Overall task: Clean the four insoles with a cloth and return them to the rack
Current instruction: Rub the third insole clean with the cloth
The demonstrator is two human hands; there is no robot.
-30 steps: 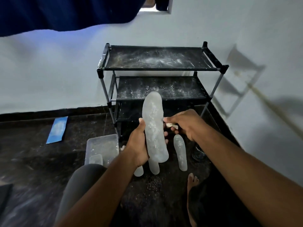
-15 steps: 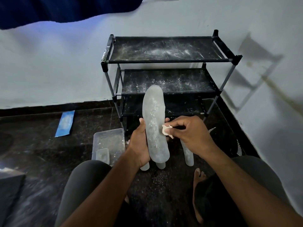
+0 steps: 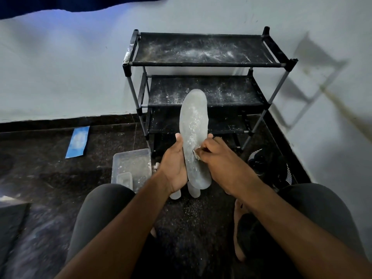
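While the long translucent grey gel insole [image 3: 193,137] stood almost upright in front of the person, its dusted face was turned toward the head camera — likely so the white powder streaks could be seen and wiped. The left hand [image 3: 174,168] grasped it from the left edge, thumb up along the side and fingers wrapped behind, steadying it like a post. The right hand [image 3: 218,158] had its fingers curled tight round a small pale scrap of cloth [image 3: 196,155], pressing it against the insole's right edge at mid-length. Both forearms reached forward over the bent knees. Below the held insole, the ends of two more pale insoles [image 3: 175,195] lay on the dark speckled floor [image 3: 50,168]. The black three-tier rack [image 3: 201,63] — shelves powder-streaked — stood beyond, with a clear plastic tray [image 3: 131,168] just left of the hands.
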